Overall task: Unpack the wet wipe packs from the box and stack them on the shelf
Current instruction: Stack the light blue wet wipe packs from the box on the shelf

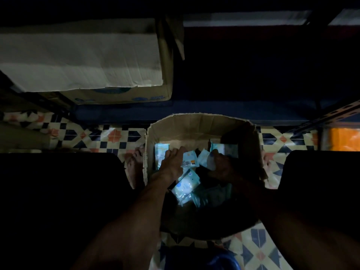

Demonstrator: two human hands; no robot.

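An open cardboard box [194,125] stands on the tiled floor between my knees, with several pale blue wet wipe packs inside. My left hand [171,162] reaches into it, fingers spread flat over a pack with an orange label [190,161]. My right hand [222,164] grips a light pack [204,157] near the box's middle. Another pack [185,189] lies below my left wrist, and upright packs stand at the far left [161,151] and far right [224,149] of the box. The shelf [233,112] runs dark behind the box.
A large closed carton [87,55] sits on the shelf at upper left. A perforated metal shelf post [331,115] angles at right, with something orange [342,138] beyond it. My bare foot [136,166] rests left of the box. A blue object [204,260] lies at the bottom.
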